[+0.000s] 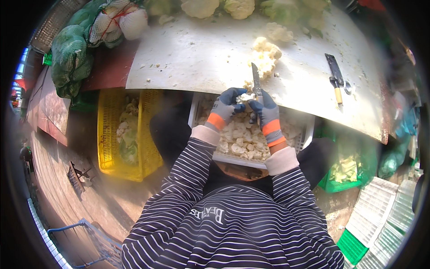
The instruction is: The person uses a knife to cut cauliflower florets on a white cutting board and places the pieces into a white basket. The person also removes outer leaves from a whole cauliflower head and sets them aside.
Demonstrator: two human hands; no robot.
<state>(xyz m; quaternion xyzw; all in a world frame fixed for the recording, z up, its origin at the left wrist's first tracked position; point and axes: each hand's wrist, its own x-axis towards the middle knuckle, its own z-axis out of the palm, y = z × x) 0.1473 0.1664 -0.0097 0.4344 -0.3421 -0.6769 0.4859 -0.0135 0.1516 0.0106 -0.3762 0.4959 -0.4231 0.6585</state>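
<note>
Over a white plastic crate of cut cauliflower florets, both my hands work in grey-blue gloves with orange bands. My left hand pinches a small cauliflower floret between thumb and fingers. A knife is gripped by its handle in my right hand, blade pointing up and away from me, close beside the floret. Just beyond the blade, a larger cauliflower piece lies on the white tabletop. The crate sits between my knees, partly under the table edge.
A cleaver lies at the table's right. Cauliflower heads line the far side; netted bags hang at the left corner. A yellow crate stands left, a green crate with leafy trimmings right, and white crates behind it.
</note>
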